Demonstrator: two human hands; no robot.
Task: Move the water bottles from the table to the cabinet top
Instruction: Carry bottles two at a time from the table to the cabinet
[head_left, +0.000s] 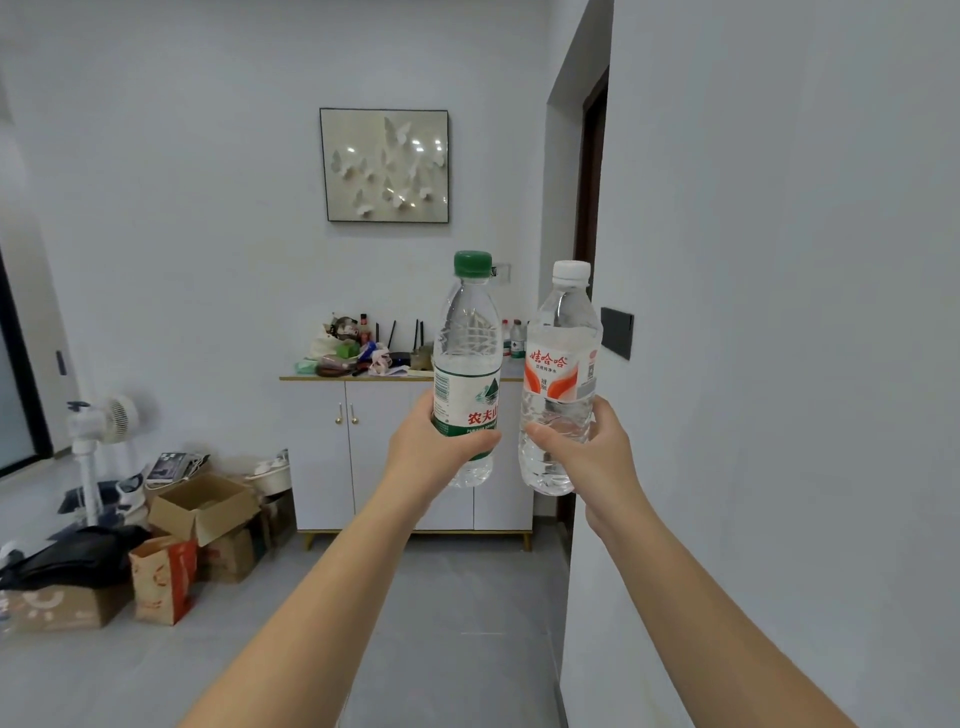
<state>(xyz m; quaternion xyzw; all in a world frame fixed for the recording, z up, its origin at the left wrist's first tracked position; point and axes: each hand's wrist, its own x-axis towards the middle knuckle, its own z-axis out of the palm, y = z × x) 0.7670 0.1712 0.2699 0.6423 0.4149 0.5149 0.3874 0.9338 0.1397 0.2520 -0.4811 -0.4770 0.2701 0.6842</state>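
Right wall (779, 364): a plain white surface is being shown close along the right side, with a dark panel (616, 332) mounted on it just behind the right-hand bottle.
Floor (457, 597): grey tiles are being shown running up to the cabinet's feet.
Cabinet (322, 457): a white unit with closed doors is being shown against the far wall. Its front is being partly hidden by both raised bottles.
Framed picture (384, 165): a pale butterfly relief is being displayed on the far wall above the cabinet.
Cardboard boxes (202, 506): several are being kept on the floor left of the cabinet, one of them open, with a paper bag (163, 579) in front.
Fan (111, 418): a white standing fan is being kept left of the boxes.
Left hand (431, 452): it is being stretched forward, fingers and thumb wrapped round the lower half of the green-capped bottle.
Right hand (587, 457): it is being stretched forward likewise, clamped round the lower half of the white-capped bottle.
Green-capped bottle (466, 358): it is being held upright in the air, short of the cabinet.
White-capped bottle (563, 364): it is being held just beside the other with a narrow gap, its top leaning slightly right.
Clutter (358, 353): mixed items are being kept on the cabinet top (311, 378).
Small bottles (514, 338): they are being shown at the top's right end, between the two held bottles.
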